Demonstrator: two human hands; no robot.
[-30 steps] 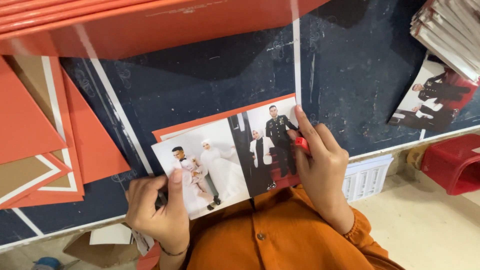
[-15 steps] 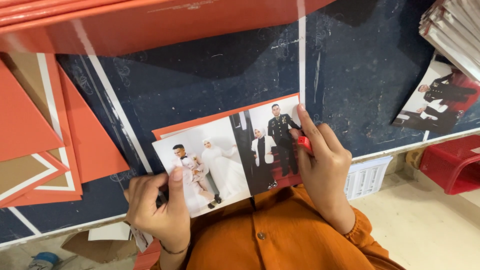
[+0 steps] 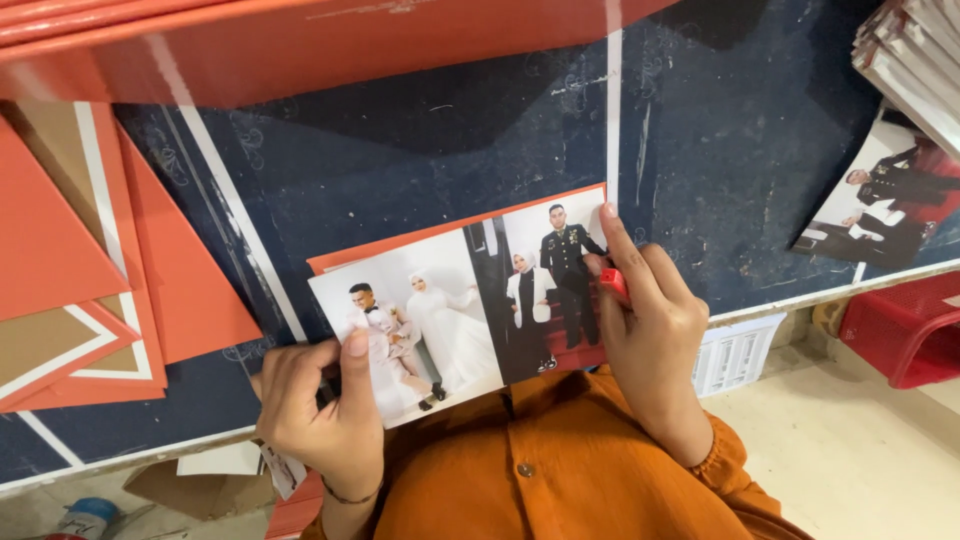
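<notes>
A glossy printed photo sheet (image 3: 465,305) with two wedding pictures side by side lies at the near edge of a dark blue worktable (image 3: 420,170) that has pale stripes and a scuffed surface, and both of the person's hands are on it. The left hand (image 3: 320,415) grips the sheet's lower left corner, its thumb lying flat on top of the print and the other fingers curled under the edge, so it is closed on the sheet. The right hand (image 3: 650,330) rests at the sheet's right end with its fingers laid close together along the edge; a small red object (image 3: 613,283) is tucked between those fingers and the print, and what it is cannot be made out. Under the photo sheet lies a flat orange card (image 3: 400,250) of about the same shape, its upper edge showing as a thin strip above the print. To the left, a pile of orange folded covers with brown and white borders (image 3: 90,290) lies on the table, well apart from the hands. A long orange board (image 3: 330,45) spans the far side of the table. At the right, another printed photograph (image 3: 880,215) lies beside a stack of thick albums (image 3: 915,55). Below the table edge stand a white slotted basket (image 3: 735,350) and a red plastic crate (image 3: 905,330). The person wears an orange buttoned shirt (image 3: 560,465).
</notes>
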